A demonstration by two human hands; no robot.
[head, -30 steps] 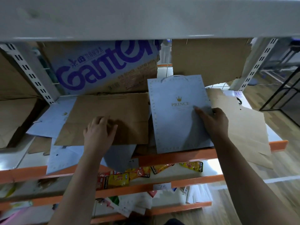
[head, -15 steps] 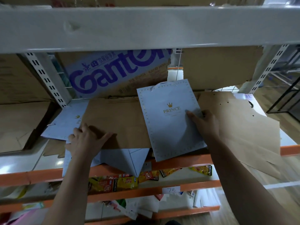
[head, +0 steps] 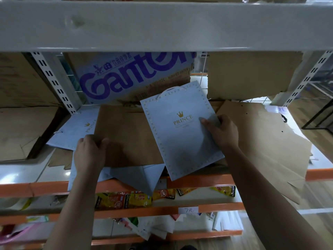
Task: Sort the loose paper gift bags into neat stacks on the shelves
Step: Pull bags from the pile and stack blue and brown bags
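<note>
Head: blue bag (head: 180, 141) in right grip (head: 223, 132)

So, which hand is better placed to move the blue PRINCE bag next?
The right hand: it pinches the PRINCE bag at its right edge. The left hand is busy gripping the brown bag.

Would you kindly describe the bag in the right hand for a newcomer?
Find the Ganten cardboard box on the orange-edged shelf. Before it, the right hand grips a pale blue paper gift bag. It lies topmost, over the brown paper bag, crown uncovered.

Left hand (head: 89, 154) and right hand (head: 222, 131) both grip, arms outstretched.
</note>
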